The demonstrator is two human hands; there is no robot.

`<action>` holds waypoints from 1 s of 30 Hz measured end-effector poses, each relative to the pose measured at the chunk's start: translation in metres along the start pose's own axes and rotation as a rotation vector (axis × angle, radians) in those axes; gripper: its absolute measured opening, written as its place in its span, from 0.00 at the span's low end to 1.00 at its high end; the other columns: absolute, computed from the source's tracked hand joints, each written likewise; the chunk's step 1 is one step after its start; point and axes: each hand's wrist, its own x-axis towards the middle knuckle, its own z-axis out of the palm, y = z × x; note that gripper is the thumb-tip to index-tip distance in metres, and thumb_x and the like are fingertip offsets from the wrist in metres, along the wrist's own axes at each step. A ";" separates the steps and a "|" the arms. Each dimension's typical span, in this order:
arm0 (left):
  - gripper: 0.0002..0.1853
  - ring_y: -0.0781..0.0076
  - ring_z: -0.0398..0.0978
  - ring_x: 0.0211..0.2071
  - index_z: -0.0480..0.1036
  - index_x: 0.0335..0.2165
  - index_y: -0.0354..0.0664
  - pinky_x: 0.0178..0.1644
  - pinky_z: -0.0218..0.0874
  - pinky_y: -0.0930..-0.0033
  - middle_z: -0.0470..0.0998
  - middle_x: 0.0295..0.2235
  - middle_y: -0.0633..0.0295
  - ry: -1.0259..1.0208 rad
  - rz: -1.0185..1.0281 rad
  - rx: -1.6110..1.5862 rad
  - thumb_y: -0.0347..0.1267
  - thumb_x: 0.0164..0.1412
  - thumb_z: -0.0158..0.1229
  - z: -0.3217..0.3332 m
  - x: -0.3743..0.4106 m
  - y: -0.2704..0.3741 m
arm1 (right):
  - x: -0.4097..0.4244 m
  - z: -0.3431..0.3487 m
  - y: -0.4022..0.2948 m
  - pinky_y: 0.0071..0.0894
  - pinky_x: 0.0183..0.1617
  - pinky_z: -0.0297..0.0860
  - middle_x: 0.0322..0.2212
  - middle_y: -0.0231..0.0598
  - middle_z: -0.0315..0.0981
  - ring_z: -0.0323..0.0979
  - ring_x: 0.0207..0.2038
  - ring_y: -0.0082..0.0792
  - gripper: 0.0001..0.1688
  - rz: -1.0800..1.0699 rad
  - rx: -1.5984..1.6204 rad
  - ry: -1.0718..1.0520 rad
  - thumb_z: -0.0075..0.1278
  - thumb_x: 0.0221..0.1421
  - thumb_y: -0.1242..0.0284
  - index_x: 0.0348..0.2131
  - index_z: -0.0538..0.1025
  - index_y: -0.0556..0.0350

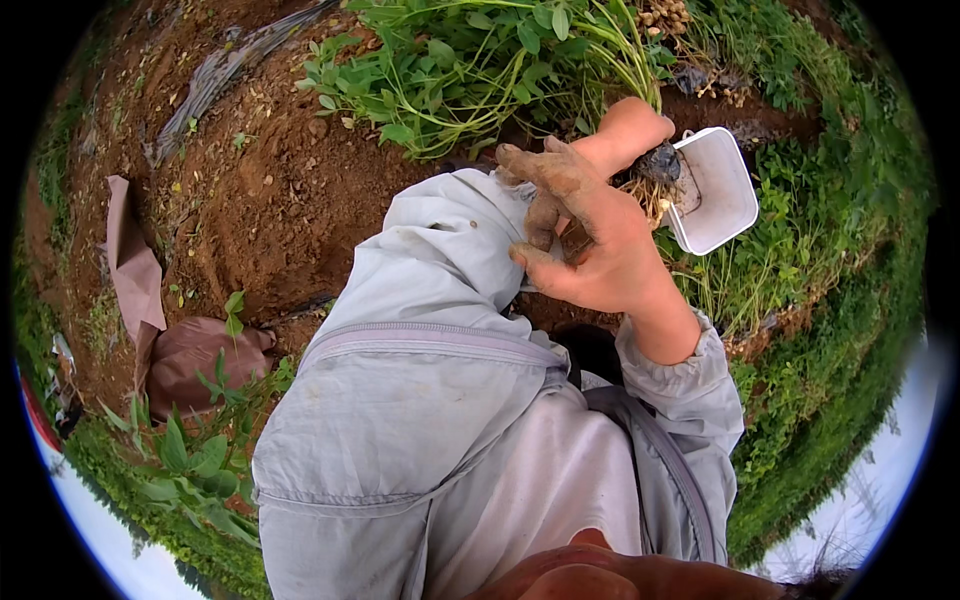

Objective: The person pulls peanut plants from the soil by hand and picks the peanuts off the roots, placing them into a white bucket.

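Observation:
My left hand (637, 124) is closed around the stems of a peanut plant (643, 67), partly hidden behind my right hand. The plant's roots (649, 196), with a pale pod and a scrap of black plastic film (660, 163), hang beside a white plastic tub (716, 191). In front of the left forearm, my right hand (592, 217) has its soil-covered fingers bent and spread, the thumb apart from them. I see nothing held in it. Leafy green plants (480, 67) lie just beyond both hands.
Bare brown soil (292, 195) stretches to the left, with a strip of grey plastic film (225, 75) across it. Brown sheet material (202, 367) lies at lower left. A cluster of peanut pods (664, 15) shows at the top. Low green plants (802, 217) cover the right side.

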 end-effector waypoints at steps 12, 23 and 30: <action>0.19 0.65 0.68 0.19 0.70 0.20 0.27 0.25 0.58 0.63 0.72 0.16 0.53 -0.035 -0.079 0.098 0.39 0.38 0.57 -0.012 -0.007 0.016 | -0.027 -0.023 0.024 0.38 0.57 0.53 0.50 0.52 0.59 0.57 0.54 0.45 0.38 -0.133 0.348 0.332 0.54 0.40 0.83 0.51 0.58 0.70; 0.05 0.66 0.71 0.18 0.65 0.22 0.32 0.23 0.66 0.65 0.69 0.19 0.58 -0.046 -0.185 -0.936 0.24 0.43 0.52 -0.028 -0.010 0.034 | -0.088 -0.035 0.046 0.26 0.29 0.67 0.24 0.42 0.73 0.72 0.25 0.36 0.12 0.368 -0.279 0.589 0.56 0.43 0.71 0.29 0.74 0.59; 0.05 0.63 0.72 0.21 0.64 0.24 0.34 0.28 0.68 0.61 0.70 0.21 0.56 0.073 -0.178 -0.970 0.25 0.46 0.52 -0.003 -0.017 0.037 | -0.075 -0.031 0.078 0.39 0.24 0.66 0.17 0.45 0.70 0.70 0.20 0.48 0.18 0.688 -0.668 0.533 0.55 0.44 0.61 0.28 0.73 0.58</action>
